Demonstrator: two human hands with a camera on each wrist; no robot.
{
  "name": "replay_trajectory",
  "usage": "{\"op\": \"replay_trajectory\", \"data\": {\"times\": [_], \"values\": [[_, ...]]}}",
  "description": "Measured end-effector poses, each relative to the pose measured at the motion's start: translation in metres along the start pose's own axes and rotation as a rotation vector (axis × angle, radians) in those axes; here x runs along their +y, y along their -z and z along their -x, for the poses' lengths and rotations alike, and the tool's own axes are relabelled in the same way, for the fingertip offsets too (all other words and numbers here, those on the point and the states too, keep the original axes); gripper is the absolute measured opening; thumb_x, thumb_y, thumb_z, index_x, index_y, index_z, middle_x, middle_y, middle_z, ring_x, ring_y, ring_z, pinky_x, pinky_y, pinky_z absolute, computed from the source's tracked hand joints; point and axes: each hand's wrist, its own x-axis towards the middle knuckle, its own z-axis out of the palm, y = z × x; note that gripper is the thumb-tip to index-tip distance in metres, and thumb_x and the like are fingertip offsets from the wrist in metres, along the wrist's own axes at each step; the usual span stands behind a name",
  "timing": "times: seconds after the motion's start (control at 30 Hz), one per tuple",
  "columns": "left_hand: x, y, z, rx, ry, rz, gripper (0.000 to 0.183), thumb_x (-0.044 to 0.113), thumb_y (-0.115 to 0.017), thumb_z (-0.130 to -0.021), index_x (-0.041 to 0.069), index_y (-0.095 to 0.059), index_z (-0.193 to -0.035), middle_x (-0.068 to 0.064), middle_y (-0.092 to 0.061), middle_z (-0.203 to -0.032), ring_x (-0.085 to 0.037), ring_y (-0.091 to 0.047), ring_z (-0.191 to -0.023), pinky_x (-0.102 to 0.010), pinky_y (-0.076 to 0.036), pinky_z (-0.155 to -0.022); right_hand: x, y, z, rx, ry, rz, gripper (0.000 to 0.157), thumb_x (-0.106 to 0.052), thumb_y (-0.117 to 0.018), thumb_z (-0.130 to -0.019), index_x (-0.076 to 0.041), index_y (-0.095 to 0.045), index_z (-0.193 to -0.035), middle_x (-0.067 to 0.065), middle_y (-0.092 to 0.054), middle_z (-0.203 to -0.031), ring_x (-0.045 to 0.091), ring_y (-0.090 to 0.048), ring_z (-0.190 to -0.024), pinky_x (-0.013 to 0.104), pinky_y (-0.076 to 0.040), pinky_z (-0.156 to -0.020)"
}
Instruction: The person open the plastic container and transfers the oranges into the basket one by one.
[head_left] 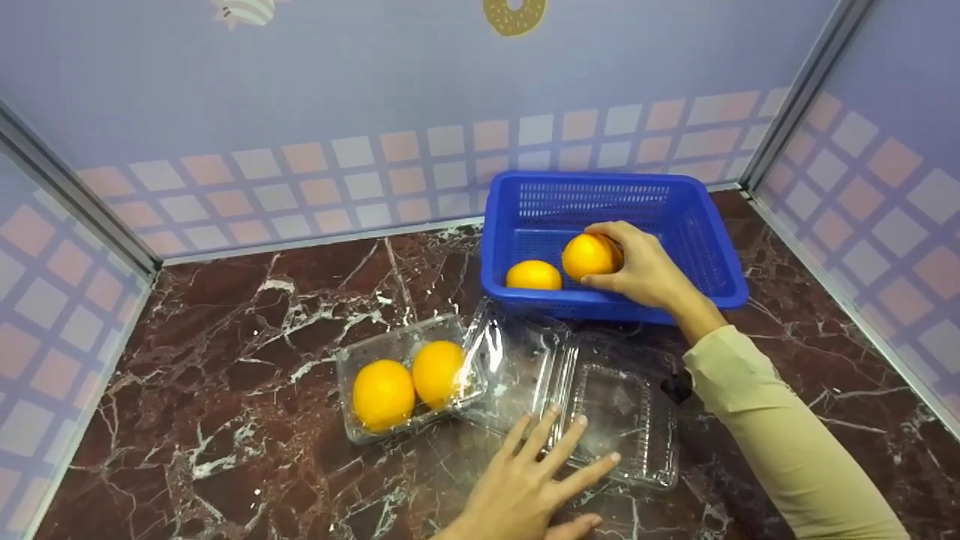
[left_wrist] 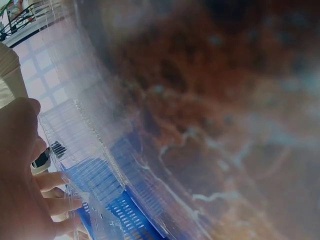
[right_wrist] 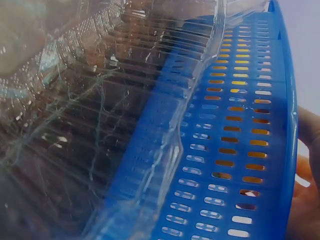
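My right hand [head_left: 645, 266] grips an orange [head_left: 587, 257] between thumb and fingers, inside the blue basket [head_left: 499, 225]. Beside it in the basket sits another orange [head_left: 533, 275], partly behind the front rim. Spread out, the fingers of my left hand [head_left: 517, 484] rest on the near edge of an opened clear plastic clamshell box [head_left: 611, 397]. Two more oranges [head_left: 383, 395] lie in a second clear box [head_left: 390, 337] to the left. The right wrist view has the basket's slotted wall [right_wrist: 235, 125] in front, with my right hand [right_wrist: 307, 200] largely hidden behind its rim.
Dark red marbled tabletop [head_left: 247, 420] surrounds the boxes. Behind the basket stands a printed wall panel [head_left: 337, 97], and further panels close off the left and right sides. The clamshell's far edge lies right against the basket's front.
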Motion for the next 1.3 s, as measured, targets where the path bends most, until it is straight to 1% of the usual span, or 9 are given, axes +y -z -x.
{"op": "replay_trajectory", "data": {"times": [0.1, 0.27, 0.43, 0.57, 0.67, 0.87, 1.07, 1.2, 1.3], "values": [[0.002, 0.000, 0.001, 0.006, -0.002, -0.008, 0.069, 0.079, -0.042, -0.099, 0.045, -0.047, -0.158, -0.008, -0.055, -0.158, -0.041, -0.052, -0.144, -0.054, -0.054, -0.108, 0.001, 0.000, 0.000, -0.020, -0.020, 0.025, 0.069, -0.017, -0.090, -0.084, 0.000, -0.060, -0.143, 0.025, -0.063, -0.140, 0.043, -0.059, -0.126, 0.061, -0.047, -0.111], [0.004, 0.001, 0.003, -0.026, -0.015, -0.032, 0.068, 0.082, -0.038, -0.099, 0.051, -0.044, -0.158, -0.009, -0.053, -0.160, -0.044, -0.052, -0.143, -0.055, -0.057, -0.103, 0.005, 0.001, 0.002, -0.062, -0.064, 0.064, 0.069, -0.016, -0.089, -0.085, 0.002, -0.058, -0.144, 0.026, -0.061, -0.145, 0.044, -0.057, -0.130, 0.061, -0.045, -0.113], [0.003, 0.004, 0.001, -0.067, -0.029, -0.006, 0.068, 0.080, -0.038, -0.100, 0.050, -0.042, -0.160, -0.009, -0.051, -0.161, -0.043, -0.052, -0.143, -0.058, -0.056, -0.104, 0.007, 0.004, 0.002, -0.128, -0.090, 0.079, 0.068, -0.018, -0.085, -0.088, 0.003, -0.057, -0.147, 0.027, -0.058, -0.149, 0.045, -0.055, -0.136, 0.060, -0.042, -0.117], [0.000, 0.006, -0.001, -0.083, -0.027, 0.038, 0.067, 0.078, -0.040, -0.101, 0.048, -0.040, -0.161, -0.010, -0.050, -0.162, -0.045, -0.050, -0.144, -0.062, -0.053, -0.107, 0.008, 0.008, -0.001, -0.201, -0.111, 0.047, 0.063, -0.022, -0.081, -0.093, -0.002, -0.058, -0.148, 0.026, -0.059, -0.148, 0.044, -0.059, -0.128, 0.061, -0.045, -0.114], [-0.001, 0.007, -0.002, -0.093, -0.021, 0.065, 0.066, 0.076, -0.039, -0.102, 0.048, -0.040, -0.161, -0.011, -0.049, -0.163, -0.046, -0.049, -0.144, -0.063, -0.051, -0.108, 0.008, 0.010, -0.004, -0.242, -0.133, 0.021, 0.061, -0.025, -0.079, -0.095, -0.006, -0.059, -0.149, 0.025, -0.060, -0.147, 0.044, -0.061, -0.126, 0.062, -0.046, -0.112], [-0.001, 0.009, -0.002, -0.125, -0.016, 0.074, 0.065, 0.075, -0.039, -0.103, 0.048, -0.038, -0.162, -0.010, -0.050, -0.162, -0.046, -0.050, -0.144, -0.063, -0.051, -0.109, 0.009, 0.010, -0.005, -0.289, -0.174, 0.005, 0.062, -0.026, -0.075, -0.097, -0.006, -0.056, -0.152, 0.027, -0.057, -0.150, 0.045, -0.056, -0.136, 0.062, -0.042, -0.117], [-0.001, 0.008, 0.000, -0.142, -0.025, 0.076, 0.065, 0.075, -0.037, -0.104, 0.048, -0.036, -0.163, -0.011, -0.050, -0.162, -0.047, -0.049, -0.145, -0.062, -0.049, -0.111, 0.012, 0.007, -0.004, -0.338, -0.196, 0.015, 0.062, -0.025, -0.067, -0.100, -0.006, -0.051, -0.157, 0.029, -0.050, -0.157, 0.050, -0.051, -0.142, 0.064, -0.038, -0.120], [-0.001, 0.006, 0.002, -0.122, -0.028, 0.076, 0.065, 0.075, -0.037, -0.103, 0.048, -0.038, -0.162, -0.011, -0.052, -0.160, -0.047, -0.048, -0.145, -0.061, -0.049, -0.112, 0.012, 0.004, -0.003, -0.378, -0.190, 0.022, 0.062, -0.028, -0.062, -0.103, -0.011, -0.047, -0.160, 0.028, -0.046, -0.161, 0.049, -0.045, -0.146, 0.066, -0.033, -0.122], [-0.001, 0.004, 0.003, -0.095, -0.026, 0.083, 0.064, 0.074, -0.039, -0.103, 0.047, -0.040, -0.161, -0.011, -0.054, -0.159, -0.046, -0.048, -0.144, -0.060, -0.051, -0.110, 0.012, 0.003, -0.003, -0.409, -0.170, 0.033, 0.062, -0.031, -0.057, -0.105, -0.016, -0.043, -0.163, 0.026, -0.042, -0.164, 0.048, -0.037, -0.152, 0.069, -0.026, -0.124]]}}
